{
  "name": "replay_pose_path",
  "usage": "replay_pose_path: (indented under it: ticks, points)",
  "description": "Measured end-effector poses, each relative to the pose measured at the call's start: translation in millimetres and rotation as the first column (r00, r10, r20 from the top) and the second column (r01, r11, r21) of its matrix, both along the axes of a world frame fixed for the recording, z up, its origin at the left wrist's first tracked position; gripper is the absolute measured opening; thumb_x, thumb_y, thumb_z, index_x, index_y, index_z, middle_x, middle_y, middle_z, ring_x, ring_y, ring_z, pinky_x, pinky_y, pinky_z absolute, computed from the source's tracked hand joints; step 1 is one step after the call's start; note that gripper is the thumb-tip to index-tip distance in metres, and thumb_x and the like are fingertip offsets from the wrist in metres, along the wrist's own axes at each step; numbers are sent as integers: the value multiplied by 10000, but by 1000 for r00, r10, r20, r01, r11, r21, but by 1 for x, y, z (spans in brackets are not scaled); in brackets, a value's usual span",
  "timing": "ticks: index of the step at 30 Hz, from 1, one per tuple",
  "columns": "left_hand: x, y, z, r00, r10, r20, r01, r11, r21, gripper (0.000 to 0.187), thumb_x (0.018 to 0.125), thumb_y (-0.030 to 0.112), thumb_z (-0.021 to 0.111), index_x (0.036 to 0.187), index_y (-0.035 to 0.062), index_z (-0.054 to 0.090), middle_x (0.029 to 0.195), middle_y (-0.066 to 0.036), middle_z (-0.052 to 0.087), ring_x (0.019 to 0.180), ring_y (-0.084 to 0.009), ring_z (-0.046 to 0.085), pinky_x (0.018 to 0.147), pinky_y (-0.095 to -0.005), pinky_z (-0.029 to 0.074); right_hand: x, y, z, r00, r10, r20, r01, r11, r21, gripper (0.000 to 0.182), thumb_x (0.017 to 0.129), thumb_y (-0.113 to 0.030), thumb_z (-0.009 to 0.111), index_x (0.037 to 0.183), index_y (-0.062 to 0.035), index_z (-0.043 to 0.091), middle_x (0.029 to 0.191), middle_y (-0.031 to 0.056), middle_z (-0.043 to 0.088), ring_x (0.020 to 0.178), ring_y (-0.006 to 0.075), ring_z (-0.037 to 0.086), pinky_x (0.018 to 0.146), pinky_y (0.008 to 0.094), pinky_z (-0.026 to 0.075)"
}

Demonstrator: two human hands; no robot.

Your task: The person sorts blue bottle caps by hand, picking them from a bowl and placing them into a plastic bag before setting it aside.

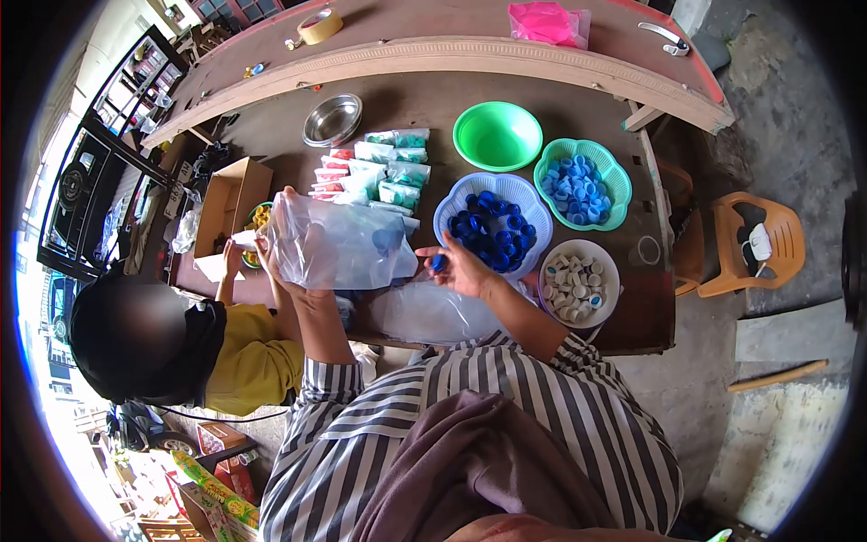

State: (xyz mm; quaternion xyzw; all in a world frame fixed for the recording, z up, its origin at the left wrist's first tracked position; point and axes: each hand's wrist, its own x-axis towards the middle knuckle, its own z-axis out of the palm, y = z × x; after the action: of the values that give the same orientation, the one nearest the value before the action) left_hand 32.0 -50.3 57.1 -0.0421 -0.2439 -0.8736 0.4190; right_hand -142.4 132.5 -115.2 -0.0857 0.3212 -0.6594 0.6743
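My left hand grips a clear plastic bag by its left side; something dark blue shows through the bag. To the bag's right, my right hand is palm up, its fingers curled round a dark blue cap. Just beyond that hand, a lavender basket holds many dark blue caps. More clear bags lie flat by the near table edge. A turquoise basket holds light blue caps, and a white bowl holds white ones.
Filled packets, a steel bowl and a green bowl stand farther back on the table. At left, another person works beside a cardboard box. A raised shelf holds tape.
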Motion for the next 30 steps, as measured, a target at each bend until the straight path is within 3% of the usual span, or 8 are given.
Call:
replay_pose_path:
  ticks: [2, 6, 8, 10, 13, 17, 27, 30]
  points:
    - [4, -21, -19, 816, -512, -270, 474, 859, -194, 517, 968, 236, 487, 1458, 92, 408, 1479, -51, 456, 828, -160, 617, 854, -346, 549, 18, -2, 20, 998, 44, 33, -45, 998, 39, 688, 855, -687, 557, 1163, -76, 625, 919, -18, 563, 776, 87, 530, 697, 244, 436]
    - [21, -6, -32, 933, -302, -193, 314, 949, 33, 476, 984, 264, 485, 1429, 99, 453, 1405, -28, 537, 908, -210, 657, 897, -367, 546, 28, -2, 22, 994, 87, 61, -78, 986, -145, 524, 842, -537, 699, 1111, -97, 611, 910, -36, 564, 763, 81, 527, 688, 224, 431]
    - [11, 33, 10, 977, 112, 179, -150, 965, 215, 472, 985, 279, 494, 1415, 85, 468, 1374, -48, 561, 999, -245, 649, 925, -388, 538, 25, 3, 29, 999, -17, -32, 12, 988, -153, 324, 839, -299, 774, 1037, -109, 602, 891, -41, 566, 756, 77, 523, 676, 204, 421]
    - [1, 50, 38, 873, 278, 401, -415, 855, 311, 603, 923, 178, 469, 1500, 72, 328, 1560, -27, 339, 816, -140, 566, 551, -246, 527, 19, 10, 29, 998, -57, -33, 50, 981, -185, 274, 850, -213, 756, 1047, -104, 599, 888, -40, 572, 760, 75, 522, 676, 203, 420]
    - [35, -22, -67, 958, -234, -162, 243, 970, 34, 522, 972, 221, 512, 1463, 84, 399, 1455, -43, 477, 906, -194, 614, 672, -290, 563, 11, 27, 35, 985, -169, -37, 159, 967, -197, 236, 868, -88, 719, 1068, -93, 593, 895, -32, 584, 764, 75, 519, 683, 214, 425]
    - [20, -12, -65, 964, -208, -168, 218, 975, 44, 659, 920, 105, 506, 1525, 81, 247, 1484, -37, 442, 628, -105, 418, 518, -223, 461, 2, 51, 46, 947, -303, -110, 273, 936, -224, 276, 864, -31, 710, 1106, -83, 588, 915, -14, 599, 775, 88, 525, 716, 242, 437]
    - [-3, -1, -61, 970, -230, -77, 233, 972, 36, 801, 810, 123, 627, 1523, 87, 265, 1307, -39, 515, 769, -122, 539, 519, -201, 473, -1, 85, 63, 850, -448, -277, 389, 888, -245, 345, 849, -32, 730, 1166, -88, 605, 1002, -13, 634, 839, 79, 536, 743, 237, 421]
    - [-5, -2, -62, 977, -209, -41, 212, 973, 89, 779, 843, 95, 559, 1537, 85, 206, 1596, -28, 246, 720, -118, 478, 533, -220, 484, -3, 85, 61, 838, -461, -293, 410, 885, -220, 364, 836, -45, 748, 1168, -91, 607, 1020, -13, 645, 850, 74, 536, 752, 241, 423]
